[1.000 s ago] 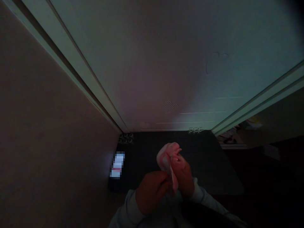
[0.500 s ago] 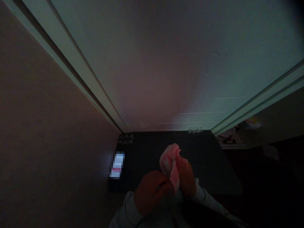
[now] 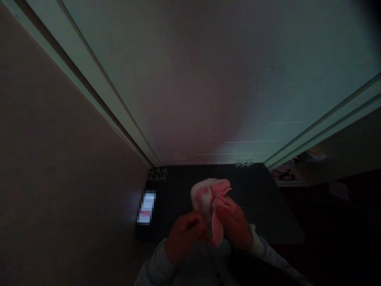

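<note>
- Hanging over the table (image 3: pixel 268 214): cloth (image 3: pixel 200 198), pink and white, crumpled, between both hands.
- Right hand (image 3: pixel 239 227): grasping the cloth, fingers closed on it.
- Left hand (image 3: pixel 183 234): pinching the cloth, fingertips partly in shadow.
- Screen (image 3: pixel 147 207): lit, at the table's left end, content pixelated.
- Rings (image 3: pixel 158 173): clear, table's far left corner.
- Panel (image 3: pixel 190 91): upright beyond the table, bearing a striped heart (image 3: pixel 213 134).

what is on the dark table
On the dark table: a lit screen near the left edge and clear round pieces at the back left. Whatever the pink cloth, left hand and right hand cover cannot be seen.
</note>
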{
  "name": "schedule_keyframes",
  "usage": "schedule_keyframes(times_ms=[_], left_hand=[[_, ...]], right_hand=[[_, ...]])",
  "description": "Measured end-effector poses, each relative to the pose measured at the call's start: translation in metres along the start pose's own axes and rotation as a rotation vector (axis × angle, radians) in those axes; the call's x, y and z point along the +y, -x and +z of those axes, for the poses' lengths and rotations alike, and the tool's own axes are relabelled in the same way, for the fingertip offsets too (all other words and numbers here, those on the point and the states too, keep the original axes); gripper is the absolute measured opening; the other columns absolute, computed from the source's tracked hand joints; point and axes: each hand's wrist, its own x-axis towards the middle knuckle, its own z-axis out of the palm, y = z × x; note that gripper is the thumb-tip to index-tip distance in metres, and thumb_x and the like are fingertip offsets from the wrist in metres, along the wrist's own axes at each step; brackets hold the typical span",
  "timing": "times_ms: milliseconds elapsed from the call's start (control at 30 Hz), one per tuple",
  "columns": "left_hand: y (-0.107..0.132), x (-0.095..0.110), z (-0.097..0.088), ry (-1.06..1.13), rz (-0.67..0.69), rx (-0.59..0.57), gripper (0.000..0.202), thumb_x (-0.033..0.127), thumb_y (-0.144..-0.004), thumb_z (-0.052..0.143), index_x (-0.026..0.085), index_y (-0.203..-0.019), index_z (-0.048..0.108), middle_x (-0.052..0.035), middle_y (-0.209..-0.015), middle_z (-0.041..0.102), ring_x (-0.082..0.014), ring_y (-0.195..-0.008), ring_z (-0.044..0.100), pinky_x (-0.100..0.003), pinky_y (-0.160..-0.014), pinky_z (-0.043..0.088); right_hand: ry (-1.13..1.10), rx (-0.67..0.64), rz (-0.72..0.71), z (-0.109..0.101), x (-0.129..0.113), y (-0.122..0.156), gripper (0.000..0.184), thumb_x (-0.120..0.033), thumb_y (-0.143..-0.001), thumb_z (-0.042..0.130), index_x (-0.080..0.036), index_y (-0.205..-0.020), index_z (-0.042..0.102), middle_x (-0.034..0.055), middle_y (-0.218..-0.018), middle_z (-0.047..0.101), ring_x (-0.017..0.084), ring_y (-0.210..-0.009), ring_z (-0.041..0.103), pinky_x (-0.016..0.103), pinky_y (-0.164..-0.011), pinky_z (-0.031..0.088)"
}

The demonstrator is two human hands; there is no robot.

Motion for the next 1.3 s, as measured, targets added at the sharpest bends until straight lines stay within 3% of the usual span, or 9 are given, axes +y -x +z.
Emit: schedule_keyframes(times_ms=[133, 300, 533, 733, 833, 933, 1033, 1167, 1300], left_hand=[[0.000, -0.002, -0.004, 0.175, 0.014, 0.053, 0.045, 0.057, -0.065, 0.067, 0.016, -0.058, 0.050, 0.0072, -0.044, 0.042, -0.0070, -0.042, 0.034, -0.021, -0.045, 0.025], [-0.002, -0.002, -0.004, 0.305, 0.030, 0.031, 0.047, 0.058, -0.066, 0.066, 0.017, -0.057, 0.046, 0.0084, -0.042, 0.038, -0.0061, -0.039, 0.031, -0.020, -0.043, 0.025], [-0.002, 0.002, -0.007, 0.610, 0.006, -0.082, 0.032, 0.038, -0.073, 0.067, 0.017, -0.059, 0.048, 0.0095, -0.040, 0.031, -0.0058, -0.037, 0.025, -0.017, -0.040, 0.024], [-0.003, 0.002, -0.005, 0.586, -0.128, -0.029, 0.040, 0.046, -0.077, 0.061, 0.017, -0.055, 0.045, 0.0085, -0.041, 0.032, -0.0063, -0.039, 0.029, -0.018, -0.042, 0.027], [-0.004, 0.001, -0.001, 0.467, -0.088, 0.109, 0.037, 0.051, -0.076, 0.060, 0.016, -0.066, 0.051, 0.0067, -0.048, 0.042, -0.0065, -0.042, 0.034, -0.019, -0.043, 0.027], [-0.002, 0.000, -0.002, 0.252, 0.091, 0.255, 0.040, 0.054, -0.077, 0.058, 0.017, -0.093, 0.055, 0.0031, -0.061, 0.055, -0.0090, -0.049, 0.044, -0.021, -0.046, 0.032], [0.001, 0.000, -0.005, 0.062, 0.231, 0.275, 0.047, 0.046, -0.071, 0.068, 0.019, -0.107, 0.053, -0.0011, -0.078, 0.062, -0.0133, -0.063, 0.054, -0.025, -0.057, 0.043], [0.004, 0.004, -0.007, -0.132, 0.243, 0.346, 0.032, 0.025, -0.068, 0.071, 0.020, -0.097, 0.060, -0.0025, -0.088, 0.063, -0.0174, -0.078, 0.059, -0.028, -0.073, 0.047], [0.003, 0.009, -0.007, -0.171, 0.214, 0.352, 0.024, 0.019, -0.064, 0.071, 0.019, -0.087, 0.063, -0.0003, -0.080, 0.064, -0.0167, -0.073, 0.060, -0.026, -0.067, 0.047]], right_hand=[[0.092, -0.076, -0.070, -0.001, -0.010, 0.000, 0.021, -0.039, -0.077, 0.057, -0.018, -0.078, 0.058, 0.0015, -0.071, 0.058, 0.015, -0.062, 0.053, 0.025, -0.056, 0.045], [0.331, -0.034, -0.137, -0.006, -0.015, 0.001, 0.013, -0.031, -0.073, 0.061, -0.018, -0.069, 0.063, 0.0026, -0.067, 0.063, 0.018, -0.062, 0.056, 0.028, -0.058, 0.046], [0.591, -0.218, -0.414, -0.012, -0.016, -0.001, 0.040, -0.030, -0.085, 0.044, -0.021, -0.050, 0.060, -0.0002, -0.046, 0.055, 0.013, -0.044, 0.047, 0.025, -0.046, 0.036], [0.698, -0.164, -0.482, -0.012, -0.013, -0.001, 0.038, -0.029, -0.086, 0.041, -0.021, -0.057, 0.063, 0.0010, -0.048, 0.056, 0.014, -0.044, 0.047, 0.026, -0.047, 0.037], [0.654, -0.087, -0.441, -0.012, -0.011, 0.000, 0.026, -0.026, -0.083, 0.045, -0.021, -0.065, 0.064, 0.0028, -0.058, 0.063, 0.017, -0.055, 0.055, 0.027, -0.053, 0.042], [0.537, -0.017, -0.277, -0.012, -0.009, 0.000, 0.010, -0.025, -0.077, 0.054, -0.020, -0.077, 0.063, 0.0030, -0.070, 0.066, 0.019, -0.064, 0.060, 0.027, -0.059, 0.046], [0.372, 0.017, -0.111, -0.010, -0.010, 0.000, 0.013, -0.026, -0.075, 0.058, -0.019, -0.085, 0.061, 0.0027, -0.075, 0.067, 0.019, -0.067, 0.062, 0.027, -0.061, 0.048], [0.219, -0.017, -0.021, -0.008, -0.011, -0.001, 0.023, -0.028, -0.077, 0.057, -0.018, -0.097, 0.060, 0.0031, -0.082, 0.067, 0.018, -0.072, 0.062, 0.026, -0.063, 0.049], [0.256, -0.074, -0.014, -0.012, -0.011, -0.001, 0.014, -0.027, -0.079, 0.056, -0.018, -0.086, 0.063, 0.0027, -0.077, 0.066, 0.017, -0.067, 0.059, 0.025, -0.060, 0.047]])
